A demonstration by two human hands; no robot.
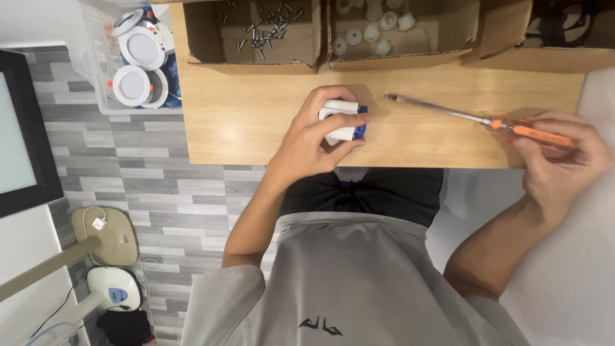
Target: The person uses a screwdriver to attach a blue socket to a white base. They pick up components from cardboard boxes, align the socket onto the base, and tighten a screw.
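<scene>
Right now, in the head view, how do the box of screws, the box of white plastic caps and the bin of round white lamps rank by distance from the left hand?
From the left hand:
1. Box of screws, just beyond it on the desk.
2. Box of white plastic caps, beyond, toward the other hand; close to the first.
3. Bin of round white lamps, off the desk's edge.

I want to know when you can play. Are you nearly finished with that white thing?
Hard to call it nearly finished. The left hand grips a small white and blue part on the wooden table. The right hand holds an orange-handled screwdriver, its tip off the part. Loose screws and white pieces wait in cardboard boxes.
</scene>
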